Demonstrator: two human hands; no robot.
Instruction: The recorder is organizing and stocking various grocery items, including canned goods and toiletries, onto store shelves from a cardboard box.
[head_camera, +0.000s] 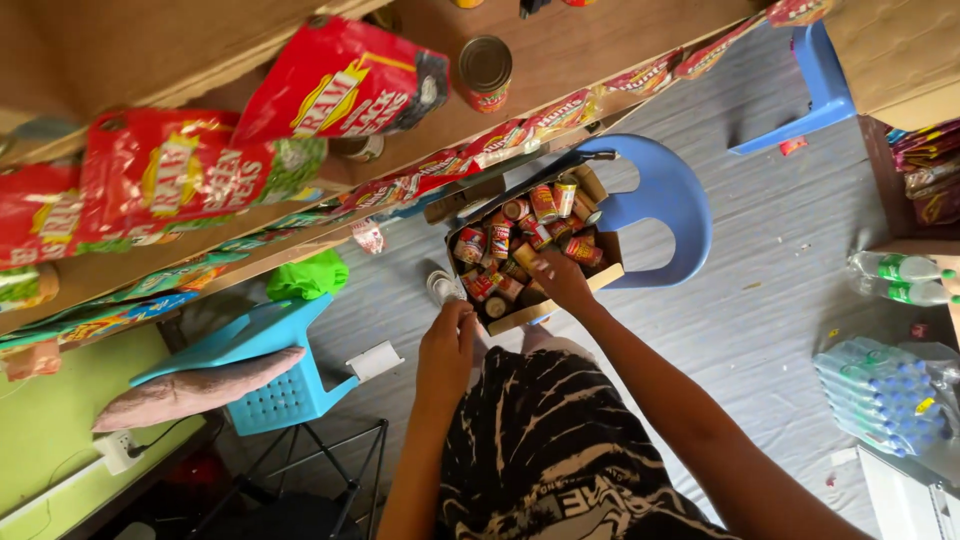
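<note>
Cardboard box (597, 243) of small cans (500, 240) sitting on seat of blue chair (672, 200). Right hand (562, 278) down in box at near edge, fingers curled over cans, grip unclear. Left hand (447, 345) just beside box's left corner, fingers clenched round a small can (441, 287).

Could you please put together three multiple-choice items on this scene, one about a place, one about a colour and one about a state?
1. Where does the cardboard box of cans sit?
A. on a blue plastic chair
B. on the wooden shelf
C. on the pack of water bottles

2. What colour are the big snack bags on the shelf?
A. mostly red
B. mostly black
C. mostly white

3. What is the right hand doing?
A. reaching into the box among the cans
B. resting on the shelf
C. holding a water bottle

Answers: 1 A, the blue chair shows under and behind the box; 2 A, red dominates the bags; 3 A, its fingers lie among the cans, while the left hand hovers near the box edge.
</note>
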